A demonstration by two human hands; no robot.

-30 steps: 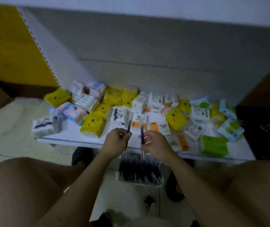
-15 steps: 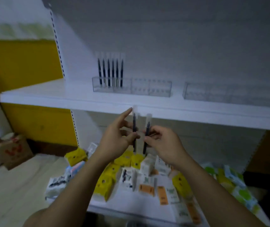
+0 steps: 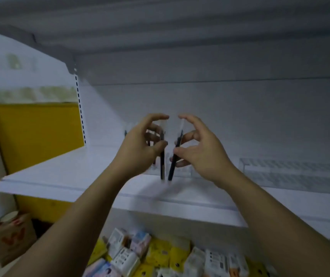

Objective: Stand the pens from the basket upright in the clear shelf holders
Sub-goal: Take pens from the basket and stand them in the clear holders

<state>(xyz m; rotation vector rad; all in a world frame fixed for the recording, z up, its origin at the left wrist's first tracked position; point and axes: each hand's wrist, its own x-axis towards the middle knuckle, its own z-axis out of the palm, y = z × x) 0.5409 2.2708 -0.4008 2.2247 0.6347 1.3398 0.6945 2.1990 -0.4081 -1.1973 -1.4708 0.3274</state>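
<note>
While the left hand [image 3: 140, 145] and right hand [image 3: 201, 151] pinched 2 pens [image 3: 162, 164], 1 each, placing seemed underway; tips below the fingers needed guiding into the holder [image 3: 186, 170] just beyond.

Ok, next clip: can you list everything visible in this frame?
left pen: one, dark, upright above the shelf front
right pen: one, dark, slightly tilted, beside the left pen
near holder: one, clear, on the shelf, mostly hidden behind the hands
far holder: one, clear, further right on the shelf
shelf: one, white, mid-frame
packets: many, yellow, white and blue, on the level below
cardboard box: one, brown, bottom left
wall panel: one, yellow, left
left hand: pinches the left pen
right hand: pinches the right pen
</note>
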